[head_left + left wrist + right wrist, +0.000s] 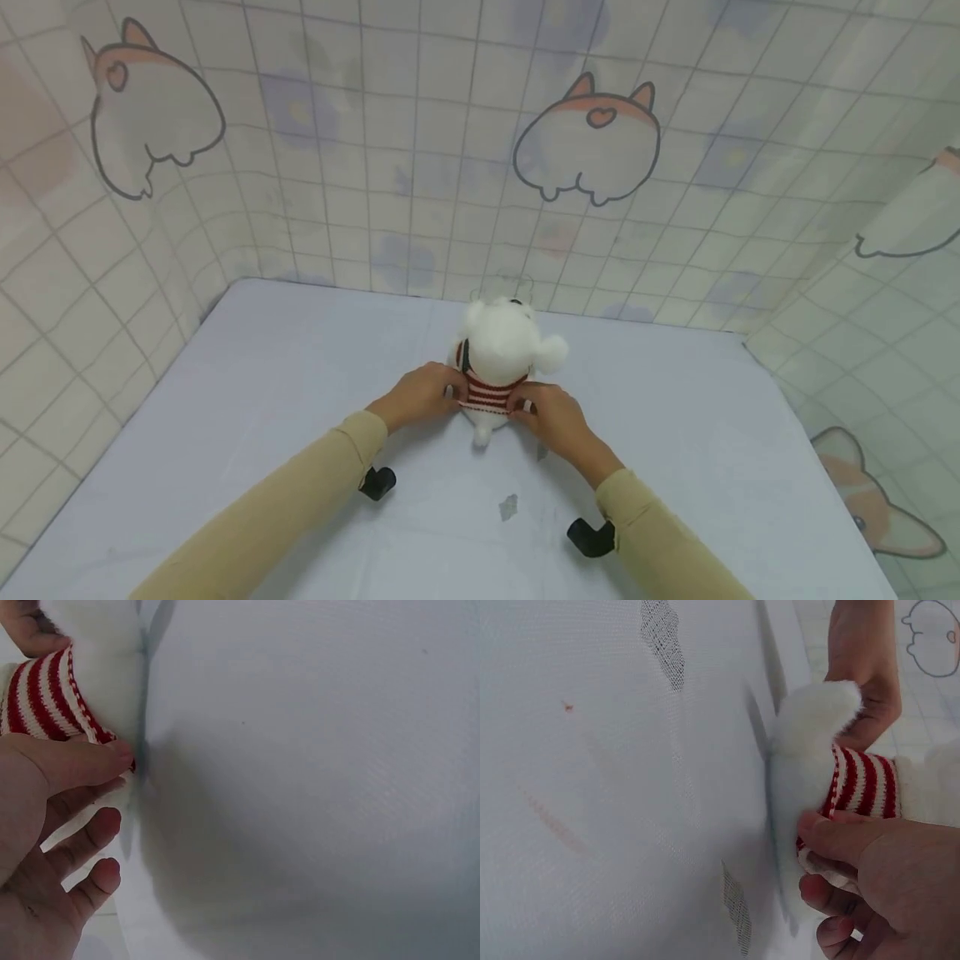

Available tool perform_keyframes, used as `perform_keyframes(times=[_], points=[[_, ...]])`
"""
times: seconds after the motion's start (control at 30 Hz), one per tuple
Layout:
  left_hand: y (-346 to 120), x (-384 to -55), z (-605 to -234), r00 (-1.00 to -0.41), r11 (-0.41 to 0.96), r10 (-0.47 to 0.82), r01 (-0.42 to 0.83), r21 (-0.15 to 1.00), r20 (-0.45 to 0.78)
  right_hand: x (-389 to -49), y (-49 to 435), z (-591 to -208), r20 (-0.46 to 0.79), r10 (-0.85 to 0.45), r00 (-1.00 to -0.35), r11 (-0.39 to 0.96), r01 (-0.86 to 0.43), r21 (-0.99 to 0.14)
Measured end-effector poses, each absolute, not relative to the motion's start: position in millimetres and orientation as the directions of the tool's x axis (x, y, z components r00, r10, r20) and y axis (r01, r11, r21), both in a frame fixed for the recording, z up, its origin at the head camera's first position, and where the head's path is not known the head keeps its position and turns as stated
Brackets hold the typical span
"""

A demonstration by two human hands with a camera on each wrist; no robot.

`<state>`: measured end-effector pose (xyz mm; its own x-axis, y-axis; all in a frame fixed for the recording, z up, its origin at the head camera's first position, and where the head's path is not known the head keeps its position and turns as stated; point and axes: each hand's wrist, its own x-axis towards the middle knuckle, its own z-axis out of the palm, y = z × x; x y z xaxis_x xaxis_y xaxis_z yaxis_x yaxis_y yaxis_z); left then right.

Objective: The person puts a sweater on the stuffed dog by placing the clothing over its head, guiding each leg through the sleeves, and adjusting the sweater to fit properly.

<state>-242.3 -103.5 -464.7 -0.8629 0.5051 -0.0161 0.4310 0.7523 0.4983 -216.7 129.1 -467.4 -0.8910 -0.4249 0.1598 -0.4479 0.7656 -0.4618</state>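
Note:
A white plush toy [504, 342] sits on the table with its back and short tail toward me. It wears a red-and-white striped knit sweater [489, 395]. My left hand [426, 393] pinches the sweater's lower hem at the left side. On the other side my right hand [553, 417] pinches the same hem between thumb and fingers. In the left wrist view, the left thumb lies on the hem edge [84, 712]. The right wrist view shows the toy's white tail [817, 712] sticking out below the sweater. The toy's front is hidden.
A pale cloth covers the table [300, 350], with grey worn patches [508, 507] in front of the toy. A wall curtain [420, 167] with a grid and cartoon animals stands close behind the toy. Black curved pieces [592, 538] show by both sleeves.

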Motion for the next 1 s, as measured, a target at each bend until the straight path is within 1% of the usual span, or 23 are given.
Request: perform_keyframes(times=[0.1,0.17,0.33,0.4,0.5,0.6,0.67,0.73,0.87,1.0], points=[[-103,-241,-462,-0.855,0.75,0.518,0.46,0.475,0.01,-216,129,-467,0.158,-0.431,-0.888,0.766,-0.453,-0.457],[-103,-238,-460,-0.848,0.738,0.529,0.485,0.469,0.044,-214,128,-467,0.177,-0.429,-0.886,0.763,-0.461,-0.454],[-102,-232,-458,-0.788,0.635,0.59,0.589,0.5,0.178,-210,127,-468,0.256,-0.419,-0.871,0.746,-0.491,-0.45],[-101,-231,-456,-0.774,0.604,0.595,0.608,0.515,0.216,-209,126,-465,0.276,-0.411,-0.869,0.742,-0.495,-0.452],[-97,-233,-455,-0.792,0.607,0.563,0.59,0.533,0.236,-212,124,-460,0.295,-0.36,-0.885,0.75,-0.463,-0.473],[-93,-236,-457,-0.845,0.655,0.492,0.518,0.551,0.209,-217,121,-457,0.261,-0.288,-0.921,0.764,-0.385,-0.517],[-91,-237,-457,-0.874,0.673,0.457,0.462,0.577,0.166,-220,121,-457,0.204,-0.255,-0.945,0.766,-0.326,-0.554],[-90,-238,-458,-0.894,0.689,0.434,0.408,0.599,0.111,-223,121,-457,0.132,-0.249,-0.959,0.765,-0.279,-0.58],[-92,-241,-461,-0.898,0.698,0.441,0.344,0.628,0.001,-227,121,-458,0.031,-0.271,-0.962,0.754,-0.232,-0.614],[-94,-243,-463,-0.89,0.703,0.455,0.341,0.624,-0.027,-230,122,-460,-0.007,-0.287,-0.958,0.764,-0.224,-0.604]])
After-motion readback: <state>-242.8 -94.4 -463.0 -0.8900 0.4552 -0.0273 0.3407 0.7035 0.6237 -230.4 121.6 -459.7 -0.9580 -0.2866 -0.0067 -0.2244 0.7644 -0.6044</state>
